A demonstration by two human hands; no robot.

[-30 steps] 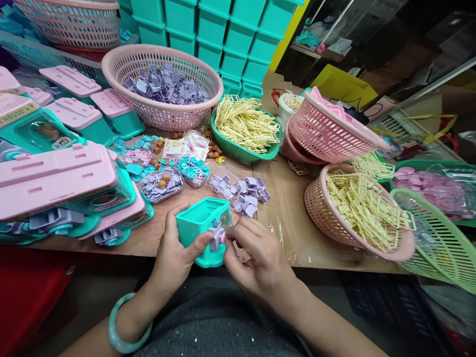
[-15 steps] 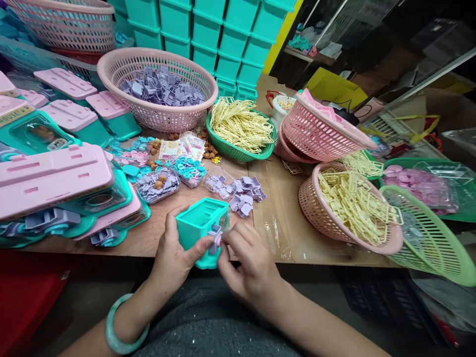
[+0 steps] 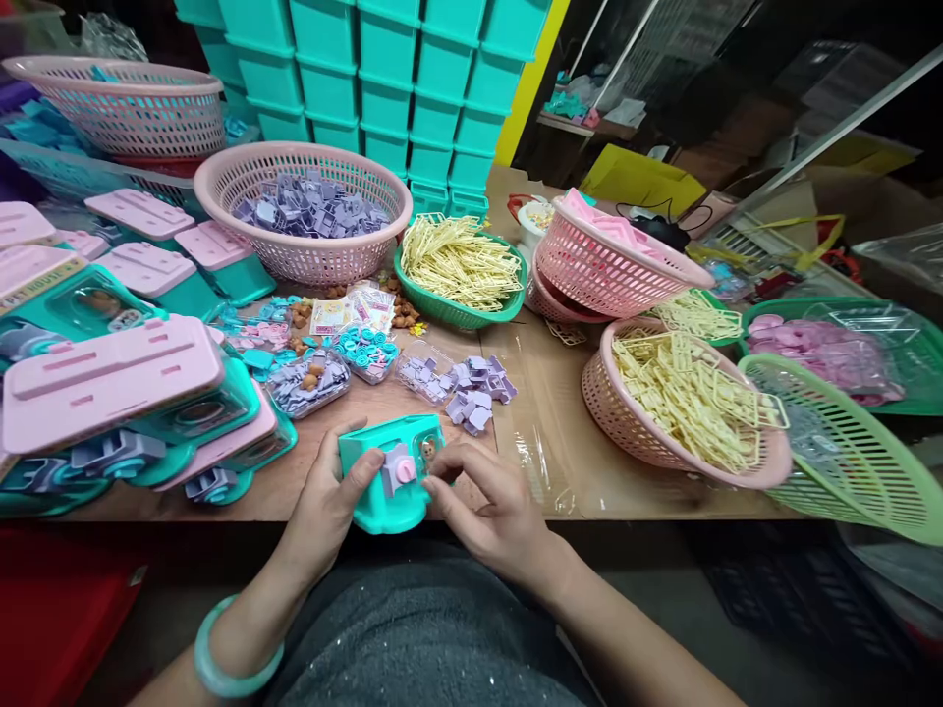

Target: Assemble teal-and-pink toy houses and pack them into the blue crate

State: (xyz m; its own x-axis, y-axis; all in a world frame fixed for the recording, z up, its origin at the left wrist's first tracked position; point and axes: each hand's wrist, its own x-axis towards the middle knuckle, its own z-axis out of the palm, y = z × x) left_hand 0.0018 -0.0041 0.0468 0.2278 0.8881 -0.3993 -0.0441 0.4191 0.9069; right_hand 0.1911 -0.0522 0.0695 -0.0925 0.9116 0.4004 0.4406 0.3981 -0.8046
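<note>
- Spreading out beyond the grip in every direction, the brown worktable (image 3: pixel 560 462) carries everything; the grip sits at its near edge.
- Far behind the grip rises a wall of stacked teal bins (image 3: pixel 383 88).
- Left of the grip lies a heap of finished toy cases with pink lids (image 3: pixel 110 378).
- Beyond the grip and a little left stands a pink basket of lilac parts (image 3: pixel 309 211); beyond it to the right, a green basket of cream wire pieces (image 3: pixel 461 265).
- Right of the grip sits another pink basket of cream frames (image 3: pixel 685 407), and further right a tilted green basket (image 3: pixel 855 462).
- Just beyond the grip lie loose lilac pieces (image 3: pixel 478 388) and small clear trays of tiny parts (image 3: pixel 309 378).
- Within the grip is the teal toy box (image 3: pixel 387 476), held at the table's near edge, its face turned up.
- The left hand (image 3: pixel 331 501) is clenched around the box's left side, thumb pressed on the front.
- The right hand (image 3: pixel 486 506) pinches at the box's right front with its fingertips, touching it.
- On the box's face, between the two thumbs, sits a lilac fitting with a pink knob (image 3: pixel 400 469); a tiny brown figure (image 3: pixel 428 451) shows beside it.
</note>
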